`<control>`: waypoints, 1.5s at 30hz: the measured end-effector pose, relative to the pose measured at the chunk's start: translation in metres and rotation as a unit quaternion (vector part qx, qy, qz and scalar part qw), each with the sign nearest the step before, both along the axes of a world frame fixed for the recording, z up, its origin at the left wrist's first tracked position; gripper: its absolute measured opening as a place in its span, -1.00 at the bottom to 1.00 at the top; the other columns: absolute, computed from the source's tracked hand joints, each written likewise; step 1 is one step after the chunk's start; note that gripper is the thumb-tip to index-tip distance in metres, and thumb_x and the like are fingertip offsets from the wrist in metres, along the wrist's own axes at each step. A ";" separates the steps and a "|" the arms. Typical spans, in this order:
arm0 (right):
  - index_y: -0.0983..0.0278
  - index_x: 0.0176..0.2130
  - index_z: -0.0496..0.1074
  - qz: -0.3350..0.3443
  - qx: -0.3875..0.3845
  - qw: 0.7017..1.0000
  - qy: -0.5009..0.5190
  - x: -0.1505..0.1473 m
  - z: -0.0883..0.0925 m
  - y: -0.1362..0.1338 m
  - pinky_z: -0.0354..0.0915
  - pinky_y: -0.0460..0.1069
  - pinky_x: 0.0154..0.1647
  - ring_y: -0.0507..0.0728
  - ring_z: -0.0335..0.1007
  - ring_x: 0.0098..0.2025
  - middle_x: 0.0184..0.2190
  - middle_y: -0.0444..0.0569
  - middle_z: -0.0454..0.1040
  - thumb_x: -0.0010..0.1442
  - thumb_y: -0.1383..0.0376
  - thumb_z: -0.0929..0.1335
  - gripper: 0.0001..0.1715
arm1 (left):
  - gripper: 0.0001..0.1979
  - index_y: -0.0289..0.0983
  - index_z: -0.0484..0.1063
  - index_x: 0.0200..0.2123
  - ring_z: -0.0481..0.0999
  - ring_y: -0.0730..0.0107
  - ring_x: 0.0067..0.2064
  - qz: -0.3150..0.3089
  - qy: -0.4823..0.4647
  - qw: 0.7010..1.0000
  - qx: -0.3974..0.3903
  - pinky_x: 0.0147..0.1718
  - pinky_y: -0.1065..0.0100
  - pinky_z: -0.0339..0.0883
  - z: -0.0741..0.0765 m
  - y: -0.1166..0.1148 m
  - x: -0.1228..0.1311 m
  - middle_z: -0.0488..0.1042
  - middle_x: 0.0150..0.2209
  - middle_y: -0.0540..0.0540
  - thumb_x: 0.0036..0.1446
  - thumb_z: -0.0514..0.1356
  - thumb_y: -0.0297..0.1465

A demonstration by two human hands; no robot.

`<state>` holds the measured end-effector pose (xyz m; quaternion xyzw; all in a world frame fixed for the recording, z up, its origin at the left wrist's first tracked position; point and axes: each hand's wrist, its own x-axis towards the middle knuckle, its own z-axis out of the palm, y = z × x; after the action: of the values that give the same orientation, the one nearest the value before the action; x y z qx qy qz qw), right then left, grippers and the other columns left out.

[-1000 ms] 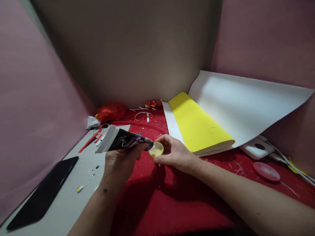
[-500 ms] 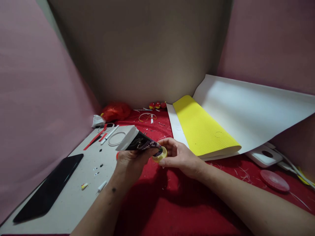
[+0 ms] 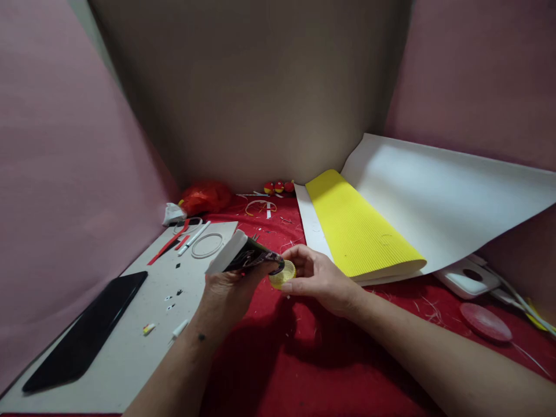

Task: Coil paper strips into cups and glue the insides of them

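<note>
My left hand (image 3: 238, 284) is closed around a dark squeeze tube (image 3: 249, 256) with a broad white end and light lettering too blurred to read. The tube tilts down to the right, its narrow end at the rim of a small yellow ribbed cup (image 3: 284, 277). Between the thumb and fingers of my right hand (image 3: 319, 278), that cup is held with its pale hollow facing up. The tube's tip is partly hidden by my left hand's fingers. Both hands are above a red cloth (image 3: 278, 359).
On the grey board (image 3: 130, 359) at left lie a black phone-like slab (image 3: 87, 330), red strips (image 3: 174, 237), a pen (image 3: 195, 237) and small scraps. A folded yellow corrugated sheet (image 3: 360, 231) rests on white paper (image 3: 434, 191). Small red-and-yellow balls (image 3: 278, 187) sit at the back.
The tube has turned a little in my left hand, and its tip has shifted from inside the yellow cup to the rim, uncovering more of the hollow. My right hand barely moves.
</note>
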<state>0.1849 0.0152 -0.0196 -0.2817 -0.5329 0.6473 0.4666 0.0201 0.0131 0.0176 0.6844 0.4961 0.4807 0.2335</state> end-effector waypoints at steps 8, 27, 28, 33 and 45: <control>0.29 -0.27 0.26 0.000 -0.008 1.000 0.002 0.000 0.000 0.000 0.24 -0.03 -0.37 0.02 0.30 -0.40 -0.38 -0.10 0.39 -0.21 0.33 0.51 -0.49 | -0.94 -0.23 0.46 -0.51 0.34 0.47 -0.52 -0.009 -0.007 0.999 0.036 -0.53 0.44 0.22 -0.001 0.000 -0.002 0.39 -0.58 0.07 -0.09 0.26 -0.37; 0.28 -0.30 0.25 -0.001 0.010 1.000 -0.013 0.000 0.002 0.000 0.26 -0.01 -0.32 0.03 0.33 -0.38 -0.37 -0.09 0.40 -0.20 0.35 0.49 -0.54 | -0.91 -0.28 0.39 -0.48 0.36 0.43 -0.45 -0.099 0.057 0.991 0.067 -0.37 0.38 0.31 -0.001 -0.003 -0.006 0.38 -0.52 -0.01 0.01 0.20 -0.39; 0.29 -0.30 0.25 -0.001 0.010 1.000 -0.013 0.000 0.001 0.000 0.26 -0.01 -0.32 0.03 0.33 -0.39 -0.38 -0.09 0.40 -0.20 0.34 0.49 -0.54 | -0.91 -0.28 0.37 -0.49 0.35 0.44 -0.45 -0.101 0.057 0.991 0.062 -0.36 0.38 0.30 -0.001 -0.003 -0.006 0.37 -0.52 0.01 0.02 0.20 -0.41; 0.30 -0.31 0.26 0.008 0.002 1.000 -0.005 0.001 0.003 -0.002 0.26 -0.02 -0.36 0.01 0.33 -0.43 -0.41 -0.10 0.40 -0.18 0.33 0.49 -0.56 | -0.92 -0.27 0.34 -0.49 0.31 0.48 -0.46 -0.118 0.054 0.989 0.064 -0.34 0.39 0.27 -0.001 -0.003 -0.007 0.32 -0.51 0.04 0.01 0.20 -0.48; 0.31 -0.28 0.28 0.031 -0.007 0.999 0.016 0.002 0.002 -0.002 0.29 -0.02 -0.40 0.04 0.34 -0.42 -0.40 -0.07 0.40 -0.16 0.27 0.49 -0.54 | -0.97 -0.27 0.41 -0.45 0.33 0.47 -0.47 -0.106 0.049 0.991 0.072 -0.35 0.39 0.28 0.002 -0.005 -0.007 0.36 -0.51 0.04 -0.01 0.22 -0.46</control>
<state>0.1865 0.0135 -0.0175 -0.2581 -0.5296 0.6691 0.4530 0.0135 0.0084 0.0195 0.7708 0.3956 0.4534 0.2092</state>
